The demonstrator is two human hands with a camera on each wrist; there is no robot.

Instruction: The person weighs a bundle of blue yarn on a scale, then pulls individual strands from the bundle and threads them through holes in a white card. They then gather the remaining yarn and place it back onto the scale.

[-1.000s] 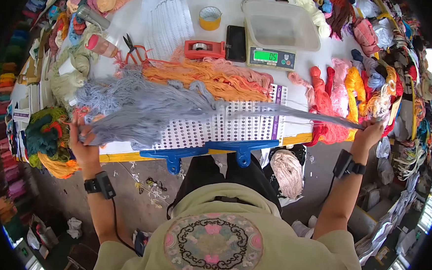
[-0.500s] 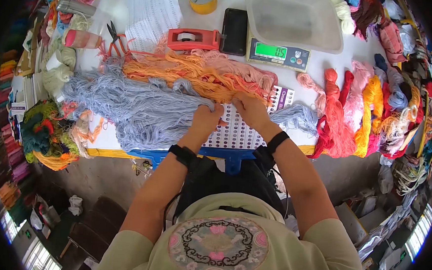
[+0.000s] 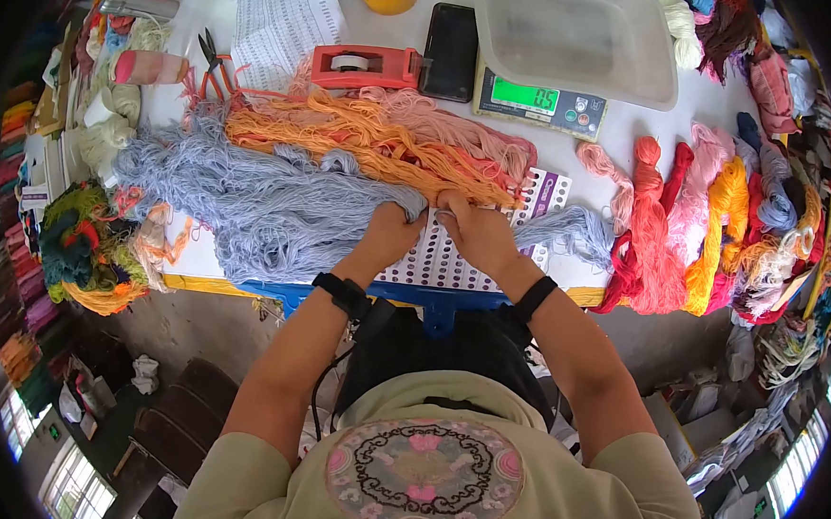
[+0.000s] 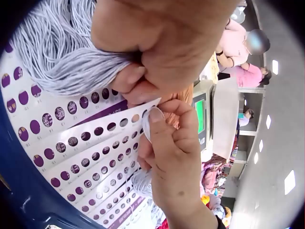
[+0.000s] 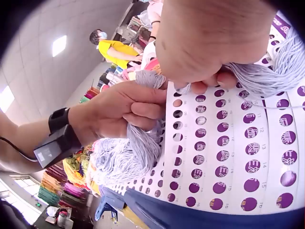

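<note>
Both hands work close together over the right part of a white punched card [image 3: 425,260] with rows of holes and purple print. My left hand [image 3: 393,232] grips a thick light blue yarn hank [image 3: 285,209] that spreads across the table to the left. With thumb and fingers my right hand [image 3: 481,243] pinches a pale blue yarn loop [image 4: 147,125] at the card's edge, beside its end holes. From the right hand a shorter blue yarn tail [image 3: 569,233] trails to the right. In the right wrist view the left-hand fingers [image 5: 145,109] curl round the hank [image 5: 143,143].
Orange yarn [image 3: 346,146] lies behind the blue hank. Further back are scissors [image 3: 213,62], a red tape dispenser [image 3: 365,66], a phone [image 3: 450,52] and a scale [image 3: 539,101] with a clear tub [image 3: 577,36]. Coloured hanks [image 3: 655,227] line the right side; blue clips [image 3: 439,309] hold the front edge.
A second ago my arms were spread wide with the blue yarn stretched between them. Both hands came together at the card; since then they have moved slightly closer, and the yarn lies slack.
</note>
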